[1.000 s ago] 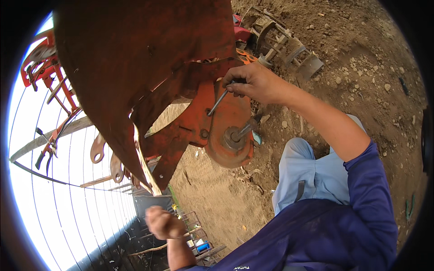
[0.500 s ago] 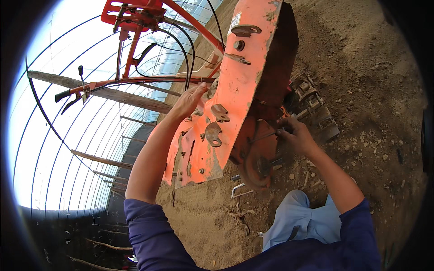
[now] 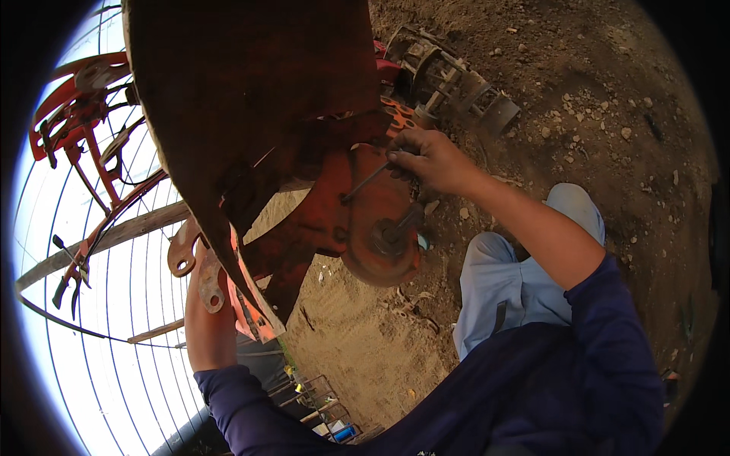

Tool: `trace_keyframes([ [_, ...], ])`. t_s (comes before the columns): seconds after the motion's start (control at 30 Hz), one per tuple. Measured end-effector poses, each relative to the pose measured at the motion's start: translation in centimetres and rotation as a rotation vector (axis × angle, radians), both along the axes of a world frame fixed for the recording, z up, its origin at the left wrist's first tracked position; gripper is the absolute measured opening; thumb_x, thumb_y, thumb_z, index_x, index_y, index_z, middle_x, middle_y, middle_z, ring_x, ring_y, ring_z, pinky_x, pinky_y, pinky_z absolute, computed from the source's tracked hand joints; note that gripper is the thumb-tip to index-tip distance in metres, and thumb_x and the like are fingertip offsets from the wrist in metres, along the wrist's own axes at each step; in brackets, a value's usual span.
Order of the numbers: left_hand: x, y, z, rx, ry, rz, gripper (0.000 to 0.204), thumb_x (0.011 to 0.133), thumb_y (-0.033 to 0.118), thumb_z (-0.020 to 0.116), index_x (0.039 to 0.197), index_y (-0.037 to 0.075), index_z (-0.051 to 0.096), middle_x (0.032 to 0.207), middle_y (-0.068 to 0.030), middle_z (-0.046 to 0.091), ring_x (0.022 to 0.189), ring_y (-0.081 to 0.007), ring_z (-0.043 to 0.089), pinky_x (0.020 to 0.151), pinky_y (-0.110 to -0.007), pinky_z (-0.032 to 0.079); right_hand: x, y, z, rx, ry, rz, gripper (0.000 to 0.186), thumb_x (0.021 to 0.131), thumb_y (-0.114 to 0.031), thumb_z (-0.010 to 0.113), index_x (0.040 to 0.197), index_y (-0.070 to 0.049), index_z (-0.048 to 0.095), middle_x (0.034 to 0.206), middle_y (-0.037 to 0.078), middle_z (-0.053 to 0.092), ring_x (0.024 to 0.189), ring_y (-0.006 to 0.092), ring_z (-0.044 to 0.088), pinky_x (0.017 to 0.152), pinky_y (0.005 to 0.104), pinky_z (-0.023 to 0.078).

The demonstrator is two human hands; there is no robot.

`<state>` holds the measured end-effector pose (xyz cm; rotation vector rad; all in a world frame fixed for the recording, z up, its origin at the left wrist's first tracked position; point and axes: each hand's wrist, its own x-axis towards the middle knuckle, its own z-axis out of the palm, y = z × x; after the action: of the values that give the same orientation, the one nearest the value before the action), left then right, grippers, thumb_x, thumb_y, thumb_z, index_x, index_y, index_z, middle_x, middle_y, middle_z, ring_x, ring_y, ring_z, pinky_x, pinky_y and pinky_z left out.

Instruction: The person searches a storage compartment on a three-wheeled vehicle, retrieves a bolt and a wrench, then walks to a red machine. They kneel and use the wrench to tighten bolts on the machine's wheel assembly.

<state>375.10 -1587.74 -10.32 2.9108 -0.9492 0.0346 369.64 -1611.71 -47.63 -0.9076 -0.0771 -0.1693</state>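
Note:
My right hand (image 3: 427,158) is closed, fingers pinching one end of a thin metal rod tool (image 3: 368,182). Its far end meets a small fastener at the edge of the orange rounded casing (image 3: 372,254) under the machine; the tool's exact kind does not show. A round shaft end (image 3: 389,235) sticks out of that casing. Over it hangs the dark, soil-stained underside of the orange metal cover (image 3: 251,76). My left forearm reaches up behind the cover, past two rusty brackets with holes (image 3: 182,251), and the hand itself is hidden there.
A muddy metal wheel with lugs (image 3: 456,80) stands beyond my right hand. Handlebars with levers (image 3: 80,262) rise at the left, before a wooden beam (image 3: 137,226) and a hooped film wall. Stones lie on the soil (image 3: 578,114). A rack (image 3: 319,399) stands at lower left.
My view has swung in closer and round to the cover's underside, so the casing shows more fully. My left hand, seen earlier on the machine's top, is now hidden. The right still grips the rod.

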Motion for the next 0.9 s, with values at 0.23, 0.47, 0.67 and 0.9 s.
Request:
trace_keyframes([
  [0.23,-4.6,0.2,0.5,-0.013,-0.074,-0.023,0.053,0.099,0.044,0.054,0.116,-0.002,0.073,0.112,-0.0151,0.074,0.104,-0.0271,0.070,0.092,-0.043,0.052,-0.1,0.2,0.6,0.008,0.018,-0.054,0.015,0.102,-0.011,0.066,0.106,0.003,0.068,0.087,0.007,0.073,0.077,0.0113,0.072,0.068,0.0276,0.059],
  [0.47,-3.8,-1.3,2.2,0.038,-0.087,-0.066,0.050,0.098,0.041,0.054,0.115,-0.002,0.073,0.110,-0.0147,0.074,0.102,-0.0269,0.070,0.090,-0.043,0.052,-0.1,-0.4,1.5,0.022,0.008,-0.019,0.013,0.099,-0.008,0.068,0.105,0.003,0.070,0.085,0.007,0.074,0.075,0.0118,0.073,0.067,0.0276,0.059],
  [0.67,1.1,-2.6,1.8,0.098,0.000,-0.118,0.047,0.097,0.039,0.055,0.113,-0.002,0.073,0.108,-0.0144,0.074,0.100,-0.0266,0.070,0.089,-0.043,0.052,0.2,-0.9,1.9,-0.012,-0.071,0.019,0.016,0.099,-0.010,0.068,0.109,0.002,0.072,0.086,0.008,0.075,0.075,0.0120,0.074,0.067,0.0276,0.059],
  [0.9,4.4,-5.2,0.9,0.143,0.079,-0.141,0.044,0.096,0.036,0.055,0.111,-0.002,0.073,0.107,-0.0140,0.074,0.098,-0.0264,0.070,0.088,-0.043,0.053,2.6,-0.6,2.6,-0.084,0.017,0.115,0.019,0.099,-0.015,0.069,0.104,0.003,0.074,0.085,0.010,0.077,0.074,0.0138,0.075,0.067,0.0296,0.060],
])
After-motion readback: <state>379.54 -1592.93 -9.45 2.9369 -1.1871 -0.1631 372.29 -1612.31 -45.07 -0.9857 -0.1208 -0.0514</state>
